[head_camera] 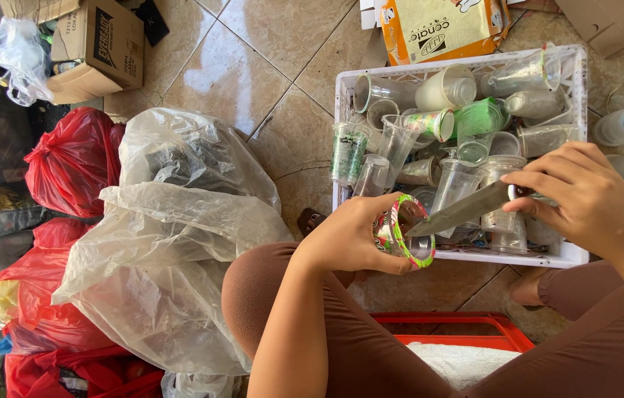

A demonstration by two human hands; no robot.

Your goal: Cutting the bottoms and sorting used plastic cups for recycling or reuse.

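Our left hand (345,239) grips a clear plastic cup (404,232) (green-and-red printed rim) while our right hand (584,199) clasps a knife (463,210) touching its mouth.

The left hand (349,239) is curled tightly, forearm raised from the lap; the right hand (584,195) is closed, fingers pointed left, wrist bent.

**Plastics, metal and tile**

A glossy clear plastic cup (404,239) is met by a smooth metal knife blade (463,210). At 12 o'clock, a white plastic crate (573,254) is seen; at 9 o'clock, crinkled translucent bags (172,243). The floor (231,70) is polished tile.
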